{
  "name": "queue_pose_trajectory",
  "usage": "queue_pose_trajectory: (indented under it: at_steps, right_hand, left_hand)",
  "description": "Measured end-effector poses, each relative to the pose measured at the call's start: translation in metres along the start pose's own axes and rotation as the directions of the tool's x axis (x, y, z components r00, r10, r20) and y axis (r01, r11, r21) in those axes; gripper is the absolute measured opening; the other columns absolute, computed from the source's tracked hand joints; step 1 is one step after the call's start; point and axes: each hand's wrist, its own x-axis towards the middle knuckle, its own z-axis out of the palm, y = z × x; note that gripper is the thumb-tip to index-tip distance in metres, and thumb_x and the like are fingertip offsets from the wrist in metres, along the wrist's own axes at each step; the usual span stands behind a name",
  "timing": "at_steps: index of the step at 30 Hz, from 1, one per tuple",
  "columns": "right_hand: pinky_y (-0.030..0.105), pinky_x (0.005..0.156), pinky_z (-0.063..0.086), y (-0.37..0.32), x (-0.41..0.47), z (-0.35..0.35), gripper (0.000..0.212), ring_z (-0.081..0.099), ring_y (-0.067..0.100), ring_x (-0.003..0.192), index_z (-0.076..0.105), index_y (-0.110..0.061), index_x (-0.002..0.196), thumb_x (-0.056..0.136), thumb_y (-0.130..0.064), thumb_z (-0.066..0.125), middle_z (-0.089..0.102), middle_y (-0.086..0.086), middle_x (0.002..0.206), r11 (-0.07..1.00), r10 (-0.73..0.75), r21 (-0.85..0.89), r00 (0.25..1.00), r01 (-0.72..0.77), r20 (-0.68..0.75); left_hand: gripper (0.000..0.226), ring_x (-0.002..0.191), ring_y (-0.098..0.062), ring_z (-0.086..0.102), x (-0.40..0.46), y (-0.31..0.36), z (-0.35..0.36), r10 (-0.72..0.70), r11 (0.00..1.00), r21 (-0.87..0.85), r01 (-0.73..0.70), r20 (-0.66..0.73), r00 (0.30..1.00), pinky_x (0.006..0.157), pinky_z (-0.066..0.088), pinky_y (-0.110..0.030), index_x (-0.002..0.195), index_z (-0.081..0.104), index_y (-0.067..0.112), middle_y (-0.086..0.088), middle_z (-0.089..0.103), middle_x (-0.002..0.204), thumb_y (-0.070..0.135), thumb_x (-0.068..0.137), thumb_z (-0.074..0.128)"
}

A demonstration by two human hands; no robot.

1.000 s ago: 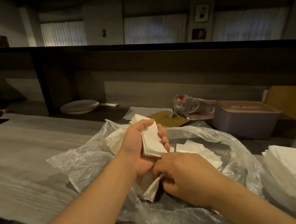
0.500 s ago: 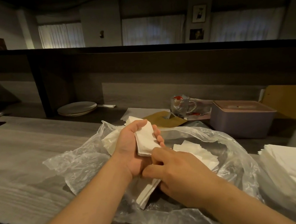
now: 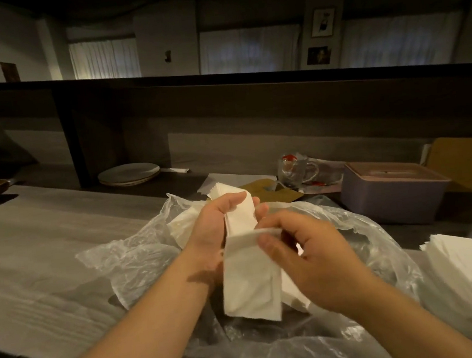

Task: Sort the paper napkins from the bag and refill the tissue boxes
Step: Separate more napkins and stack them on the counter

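Left hand (image 3: 219, 224) grasping folded napkin wad (image 3: 240, 216), right hand (image 3: 316, 260) pinching hanging napkin (image 3: 251, 282) over clear bag (image 3: 138, 256), sorted stack (image 3: 471, 265) at 3 o'clock, lilac tissue box (image 3: 391, 194) at 1 o'clock.

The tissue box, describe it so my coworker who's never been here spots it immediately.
Look along the grey wooden counter to its far right, beyond the crumpled plastic bag. The tissue box sits beside a glass mug: the only lilac lidded tub, slot on top.
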Motion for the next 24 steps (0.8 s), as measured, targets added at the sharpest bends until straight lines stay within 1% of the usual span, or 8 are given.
queue_pose_trajectory:
  at_steps: [3, 7, 11, 14, 15, 17, 20, 24]
  right_hand:
    - [0.034, 0.079, 0.062, 0.003, 0.003, -0.007, 0.009, 0.065, 0.007, 0.091, 0.068, -0.038, 0.094, 0.097, -0.032, 0.062, 0.068, -0.021, 0.095, 0.958, 0.159, 0.257, 0.982, -0.128, -0.105]
    - [0.018, 0.059, 0.056, 0.004, 0.007, -0.014, 0.015, 0.066, 0.008, 0.078, 0.073, -0.026, 0.089, 0.099, -0.022, 0.062, 0.071, -0.009, 0.084, 0.871, 0.306, 0.458, 0.926, -0.177, -0.223]
    - [0.015, 0.047, 0.050, 0.002, 0.009, -0.016, 0.011, 0.066, 0.000, 0.065, 0.071, -0.023, 0.094, 0.100, -0.024, 0.061, 0.071, -0.001, 0.092, 0.807, 0.403, 0.539, 0.891, -0.240, -0.207]
    - [0.024, 0.055, 0.059, 0.004, 0.008, -0.013, 0.006, 0.070, 0.004, 0.077, 0.069, -0.031, 0.097, 0.099, -0.031, 0.064, 0.066, -0.007, 0.107, 0.852, 0.376, 0.469, 0.896, -0.233, -0.237]
    - [0.026, 0.064, 0.062, 0.005, 0.008, -0.012, 0.005, 0.069, 0.006, 0.084, 0.067, -0.038, 0.099, 0.097, -0.033, 0.065, 0.061, -0.013, 0.111, 0.898, 0.336, 0.379, 0.904, -0.223, -0.264]
    - [0.015, 0.080, 0.055, 0.010, 0.007, -0.008, 0.021, 0.057, -0.003, 0.099, 0.057, -0.049, 0.105, 0.095, -0.035, 0.068, 0.048, -0.022, 0.114, 0.976, 0.213, 0.107, 0.920, -0.188, -0.328]
    - [0.001, 0.080, 0.042, 0.013, 0.006, -0.007, 0.034, 0.037, -0.016, 0.112, 0.047, -0.054, 0.110, 0.095, -0.033, 0.068, 0.036, -0.029, 0.116, 0.992, 0.026, -0.109, 0.933, -0.070, -0.359]
    - [0.018, 0.098, 0.041, 0.019, 0.005, -0.004, 0.034, 0.034, -0.005, 0.119, 0.045, -0.061, 0.115, 0.094, -0.042, 0.065, 0.028, -0.046, 0.118, 0.977, -0.042, -0.213, 0.968, -0.012, -0.248]
  left_hand:
    - [0.059, 0.097, -0.032, 0.068, -0.005, -0.003, 0.003, 0.001, 0.987, 0.162, 0.000, -0.002, 1.000, 0.095, 0.054, -0.047, 0.133, 0.066, 0.017, -0.013, 0.072, 0.108, 0.039, 0.078, 0.070]
    - [0.045, 0.080, -0.029, 0.073, -0.014, -0.010, 0.014, -0.006, 0.967, 0.253, -0.008, 0.056, 0.998, 0.084, 0.053, -0.046, 0.117, 0.071, 0.016, -0.014, 0.076, 0.095, 0.041, 0.080, 0.067]
    - [0.062, 0.094, -0.043, 0.073, -0.016, -0.014, 0.017, -0.091, 0.971, 0.233, 0.054, 0.155, 0.984, 0.096, 0.050, -0.057, 0.118, 0.077, 0.012, -0.022, 0.074, 0.112, 0.060, 0.084, 0.061]
    - [0.066, 0.093, -0.040, 0.074, -0.017, -0.015, 0.014, -0.113, 0.961, 0.274, 0.050, 0.220, 0.969, 0.094, 0.055, -0.055, 0.115, 0.078, 0.016, -0.020, 0.075, 0.108, 0.068, 0.077, 0.069]
    - [0.059, 0.091, -0.036, 0.074, -0.019, -0.015, 0.014, -0.119, 0.956, 0.292, 0.039, 0.262, 0.958, 0.089, 0.058, -0.051, 0.109, 0.081, 0.017, -0.018, 0.076, 0.105, 0.061, 0.071, 0.081]
    - [0.051, 0.088, -0.031, 0.073, -0.022, -0.016, 0.015, -0.126, 0.946, 0.323, 0.017, 0.319, 0.940, 0.084, 0.060, -0.047, 0.099, 0.084, 0.019, -0.015, 0.076, 0.100, 0.039, 0.055, 0.099]
    - [0.030, 0.091, -0.030, 0.072, -0.022, -0.016, 0.014, -0.105, 0.931, 0.364, -0.001, 0.273, 0.956, 0.087, 0.058, -0.049, 0.097, 0.084, 0.020, -0.015, 0.074, 0.102, 0.026, 0.068, 0.086]
    - [0.044, 0.087, -0.028, 0.075, -0.023, -0.017, 0.018, -0.044, 0.936, 0.352, -0.019, 0.171, 0.984, 0.078, 0.061, -0.048, 0.120, 0.071, 0.018, -0.014, 0.075, 0.102, 0.018, 0.076, 0.077]
